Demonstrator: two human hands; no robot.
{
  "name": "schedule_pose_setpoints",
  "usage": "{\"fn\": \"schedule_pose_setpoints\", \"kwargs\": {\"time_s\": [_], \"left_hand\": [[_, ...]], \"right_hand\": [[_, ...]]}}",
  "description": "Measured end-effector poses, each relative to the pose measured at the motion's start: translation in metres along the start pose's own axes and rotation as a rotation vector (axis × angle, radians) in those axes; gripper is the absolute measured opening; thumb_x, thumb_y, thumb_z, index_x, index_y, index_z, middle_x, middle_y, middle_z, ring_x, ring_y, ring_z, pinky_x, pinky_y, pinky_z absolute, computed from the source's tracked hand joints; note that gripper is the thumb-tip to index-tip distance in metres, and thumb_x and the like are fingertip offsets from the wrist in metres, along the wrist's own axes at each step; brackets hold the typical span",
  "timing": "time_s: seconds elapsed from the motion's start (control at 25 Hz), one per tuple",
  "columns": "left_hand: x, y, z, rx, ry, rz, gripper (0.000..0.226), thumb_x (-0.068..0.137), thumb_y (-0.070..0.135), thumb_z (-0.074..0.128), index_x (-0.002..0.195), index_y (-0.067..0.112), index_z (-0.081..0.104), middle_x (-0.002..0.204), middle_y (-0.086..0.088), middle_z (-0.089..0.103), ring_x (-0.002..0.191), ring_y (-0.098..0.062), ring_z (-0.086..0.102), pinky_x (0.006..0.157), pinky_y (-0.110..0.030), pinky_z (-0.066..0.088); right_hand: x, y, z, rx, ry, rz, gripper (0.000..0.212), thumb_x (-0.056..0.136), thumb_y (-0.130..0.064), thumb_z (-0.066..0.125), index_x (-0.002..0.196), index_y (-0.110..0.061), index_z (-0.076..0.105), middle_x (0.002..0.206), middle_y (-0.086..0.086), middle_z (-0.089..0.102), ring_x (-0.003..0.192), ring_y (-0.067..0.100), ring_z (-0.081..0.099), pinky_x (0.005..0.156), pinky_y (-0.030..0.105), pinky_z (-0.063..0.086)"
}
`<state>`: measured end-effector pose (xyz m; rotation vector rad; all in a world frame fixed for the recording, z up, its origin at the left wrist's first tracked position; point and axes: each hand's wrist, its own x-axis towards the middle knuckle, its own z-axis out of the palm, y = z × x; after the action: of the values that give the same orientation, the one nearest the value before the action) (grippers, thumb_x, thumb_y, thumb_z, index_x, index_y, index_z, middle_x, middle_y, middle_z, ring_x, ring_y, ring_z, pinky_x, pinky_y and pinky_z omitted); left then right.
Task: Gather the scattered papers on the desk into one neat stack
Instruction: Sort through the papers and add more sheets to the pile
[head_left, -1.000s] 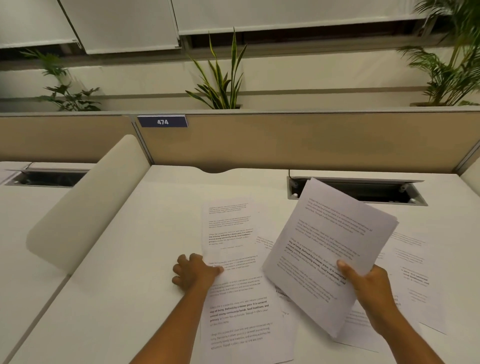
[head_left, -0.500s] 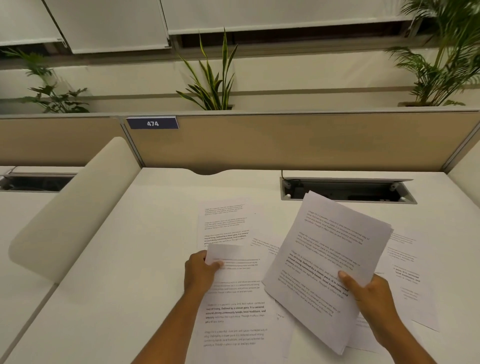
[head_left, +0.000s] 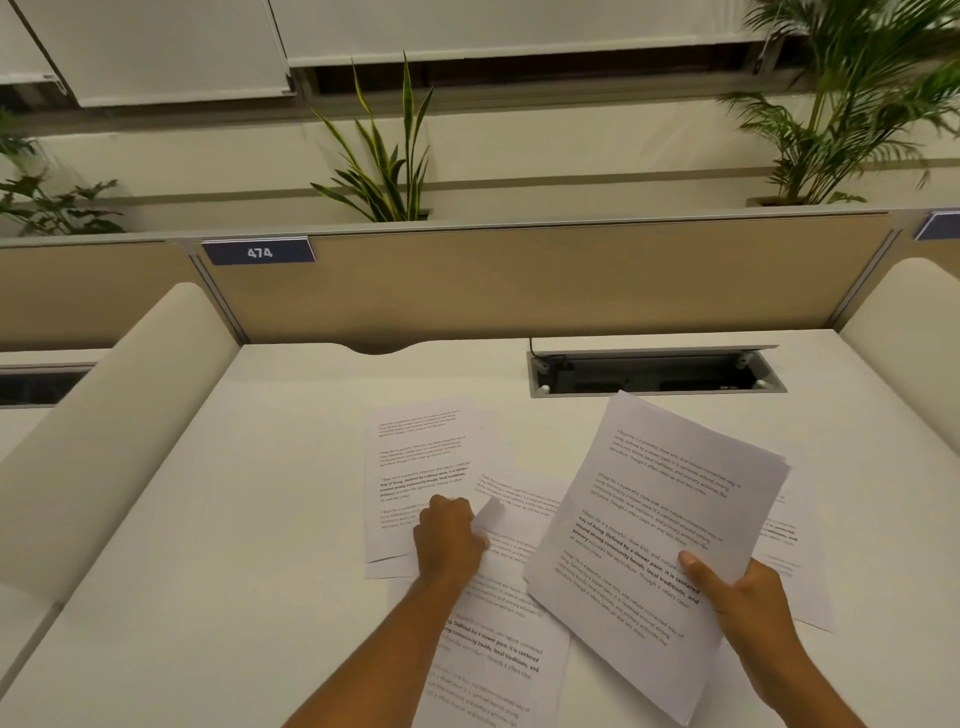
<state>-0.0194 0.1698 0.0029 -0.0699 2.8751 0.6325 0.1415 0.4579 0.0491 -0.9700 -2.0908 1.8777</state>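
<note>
My right hand grips a thin bundle of printed sheets, held tilted above the white desk. My left hand pinches the top left corner of a printed sheet that lies near the front edge; that corner curls up off the desk. Another printed page lies flat just beyond my left hand. More pages lie partly hidden under the bundle, one between my hands and one at the right.
A recessed cable tray with an open lid sits at the back of the desk. Beige partitions and rounded side dividers enclose the desk. Potted plants stand behind the partition.
My left hand went from lying flat on the desk to pinching the near sheet's corner and lifting it. The bundle in my right hand shifted slightly rightward.
</note>
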Motion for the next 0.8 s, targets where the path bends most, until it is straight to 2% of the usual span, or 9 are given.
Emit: {"fn": "schedule_pose_setpoints", "kwargs": {"time_s": [0.2, 0.28, 0.32, 0.4, 0.52, 0.6, 0.64, 0.76, 0.8], "left_hand": [[0.006, 0.0, -0.007, -0.323, -0.058, -0.032, 0.08, 0.081, 0.008, 0.087, 0.146, 0.025, 0.042, 0.129, -0.011, 0.073, 0.108, -0.033, 0.075, 0.084, -0.039, 0.064], [0.006, -0.006, -0.026, -0.371, -0.089, 0.045, 0.063, 0.083, 0.016, 0.088, 0.14, 0.02, 0.061, 0.121, -0.008, 0.078, 0.099, -0.028, 0.077, 0.083, -0.041, 0.066], [0.006, -0.009, -0.038, -0.389, -0.081, 0.098, 0.043, 0.084, 0.019, 0.088, 0.125, 0.017, 0.075, 0.111, -0.007, 0.082, 0.092, -0.025, 0.078, 0.083, -0.044, 0.067], [0.002, -0.016, -0.069, -0.498, -0.043, 0.142, 0.012, 0.083, 0.018, 0.089, 0.094, 0.019, 0.085, 0.092, -0.003, 0.083, 0.082, -0.022, 0.078, 0.078, -0.046, 0.066], [-0.01, -0.017, -0.118, -0.702, -0.02, 0.185, 0.009, 0.083, 0.013, 0.089, 0.088, 0.019, 0.087, 0.087, -0.005, 0.085, 0.081, -0.028, 0.082, 0.071, -0.045, 0.067], [-0.021, -0.016, -0.147, -0.825, -0.044, 0.231, 0.011, 0.084, 0.012, 0.087, 0.093, 0.017, 0.087, 0.091, -0.004, 0.086, 0.081, -0.026, 0.083, 0.066, -0.033, 0.067], [-0.026, -0.015, -0.158, -0.863, -0.047, 0.244, 0.011, 0.081, 0.019, 0.089, 0.092, 0.018, 0.086, 0.092, -0.002, 0.086, 0.08, -0.023, 0.083, 0.065, -0.029, 0.067], [-0.037, -0.01, -0.181, -0.926, -0.084, 0.285, 0.051, 0.062, 0.061, 0.092, 0.093, 0.02, 0.086, 0.097, -0.002, 0.086, 0.082, -0.025, 0.082, 0.068, -0.032, 0.068], [-0.037, -0.006, -0.181, -0.958, -0.098, 0.269, 0.058, 0.061, 0.067, 0.09, 0.094, 0.02, 0.085, 0.098, -0.002, 0.085, 0.083, -0.027, 0.081, 0.069, -0.033, 0.068]], "right_hand": [[-0.004, 0.0, -0.003, 0.021, -0.005, -0.009, 0.026, 0.097, -0.017, 0.071, 0.123, -0.014, 0.066, 0.107, 0.008, 0.078, 0.091, 0.034, 0.076, 0.076, 0.044, 0.062], [-0.005, -0.002, -0.005, 0.021, -0.001, -0.011, 0.028, 0.097, -0.016, 0.07, 0.125, -0.014, 0.066, 0.109, 0.008, 0.077, 0.092, 0.034, 0.076, 0.078, 0.046, 0.062], [-0.005, -0.002, -0.006, 0.018, 0.003, -0.008, 0.03, 0.097, -0.016, 0.07, 0.126, -0.013, 0.065, 0.11, 0.009, 0.077, 0.093, 0.034, 0.076, 0.081, 0.048, 0.062], [-0.003, -0.003, -0.009, 0.023, 0.013, 0.007, 0.032, 0.097, -0.016, 0.07, 0.128, -0.01, 0.065, 0.11, 0.01, 0.076, 0.093, 0.035, 0.075, 0.085, 0.051, 0.062], [0.0, -0.004, -0.011, 0.03, 0.029, 0.018, 0.034, 0.097, -0.016, 0.07, 0.129, -0.007, 0.065, 0.112, 0.013, 0.076, 0.094, 0.036, 0.075, 0.087, 0.055, 0.061], [0.002, -0.007, -0.012, 0.015, 0.022, 0.015, 0.035, 0.097, -0.019, 0.07, 0.13, -0.01, 0.065, 0.115, 0.013, 0.076, 0.094, 0.036, 0.075, 0.089, 0.06, 0.061], [0.002, -0.011, -0.012, 0.012, 0.013, 0.011, 0.035, 0.097, -0.021, 0.071, 0.131, -0.012, 0.065, 0.115, 0.012, 0.077, 0.094, 0.037, 0.075, 0.088, 0.062, 0.061], [0.003, -0.027, -0.011, 0.03, -0.052, -0.028, 0.037, 0.096, -0.025, 0.071, 0.131, -0.015, 0.065, 0.116, 0.01, 0.077, 0.096, 0.036, 0.076, 0.088, 0.063, 0.062], [0.002, -0.034, -0.008, 0.035, -0.089, -0.048, 0.037, 0.096, -0.026, 0.071, 0.13, -0.015, 0.066, 0.115, 0.009, 0.078, 0.097, 0.036, 0.077, 0.088, 0.063, 0.062]]}}
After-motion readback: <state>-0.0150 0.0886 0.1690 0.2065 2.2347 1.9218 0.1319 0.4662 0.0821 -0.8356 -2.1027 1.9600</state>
